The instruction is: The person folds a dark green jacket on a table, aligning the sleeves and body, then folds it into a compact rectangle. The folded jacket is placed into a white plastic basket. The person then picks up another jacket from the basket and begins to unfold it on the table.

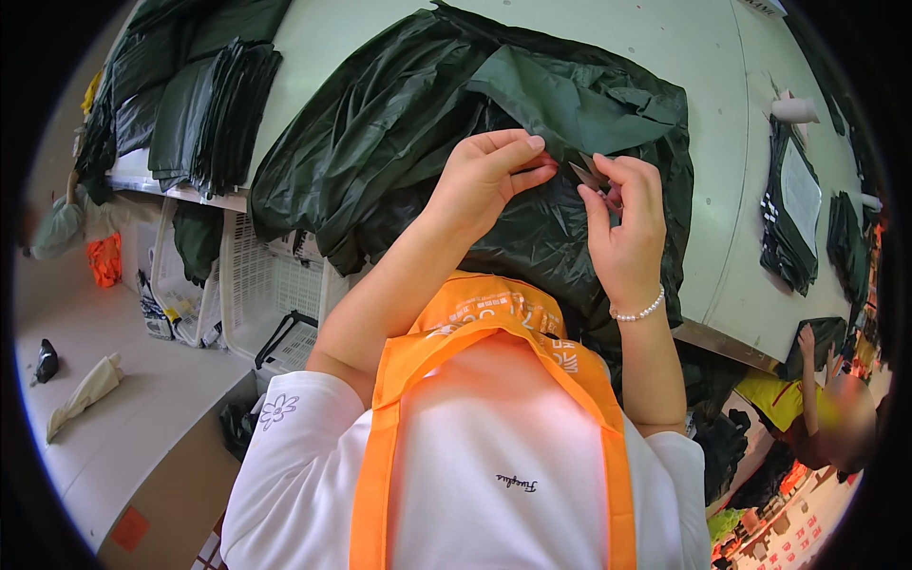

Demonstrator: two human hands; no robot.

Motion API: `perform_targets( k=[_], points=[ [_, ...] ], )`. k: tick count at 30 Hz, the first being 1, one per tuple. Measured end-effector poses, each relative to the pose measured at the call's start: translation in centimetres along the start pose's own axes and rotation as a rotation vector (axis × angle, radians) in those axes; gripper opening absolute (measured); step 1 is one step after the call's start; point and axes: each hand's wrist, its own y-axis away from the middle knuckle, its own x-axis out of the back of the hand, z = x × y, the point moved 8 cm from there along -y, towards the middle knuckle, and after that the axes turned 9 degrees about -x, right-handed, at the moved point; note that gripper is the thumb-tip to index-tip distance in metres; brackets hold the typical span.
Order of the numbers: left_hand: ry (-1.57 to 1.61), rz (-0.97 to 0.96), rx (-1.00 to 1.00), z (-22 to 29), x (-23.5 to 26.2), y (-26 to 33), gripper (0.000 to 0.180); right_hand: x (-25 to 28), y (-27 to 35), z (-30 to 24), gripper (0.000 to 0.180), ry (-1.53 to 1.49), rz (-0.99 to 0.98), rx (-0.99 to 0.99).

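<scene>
A dark green thin, shiny garment (399, 123) lies crumpled over the table edge before me. Above it, my left hand (496, 171) is closed in a pinch, thumb against the fingers; whatever sits between the fingertips is too small to make out. My right hand (627, 214), with a pearl bracelet at the wrist, grips small thread snips (587, 177). The blades of the snips point up and left toward the left fingertips, a short gap away. Part of the snips is hidden by the right fingers.
Folded dark green garments (214, 119) are stacked at the far left of the pale table (727, 228). White plastic baskets (271, 285) stand below on the left. More dark bundles (788, 204) and a white cone (796, 109) lie at right. Another person (807, 408) works at the lower right.
</scene>
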Motion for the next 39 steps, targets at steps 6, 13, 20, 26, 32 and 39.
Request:
perform_targets(
  k=[6, 13, 20, 26, 32, 39],
  points=[
    [-0.029, -0.039, 0.004, -0.1, -1.1, 0.2, 0.011, -0.3, -1.0, -0.6, 0.027, -0.028, -0.001, 0.020],
    [-0.071, -0.017, -0.007, 0.3, -1.0, 0.2, 0.010, -0.6, -1.2, -1.4, 0.027, 0.088, 0.061, 0.112],
    [-0.095, -0.022, -0.001, 0.4, -0.9, 0.1, 0.009, -0.7, -1.2, -1.6, 0.024, 0.099, 0.080, 0.136],
    [-0.133, -0.007, 0.034, -0.3, -0.3, 0.1, 0.009, -0.5, -1.1, 0.1, 0.024, -0.027, 0.050, 0.054],
    [0.138, 0.282, -0.067, -1.3, 7.0, 0.6, 0.011, 8.0, 0.2, 13.4, 0.025, 0.061, 0.402, -0.294],
    [0.149, 0.167, -0.119, -6.6, 6.3, 1.7, 0.035, 18.7, 15.9, 45.9, 0.033, 0.386, 0.490, -1.016]
  ],
)
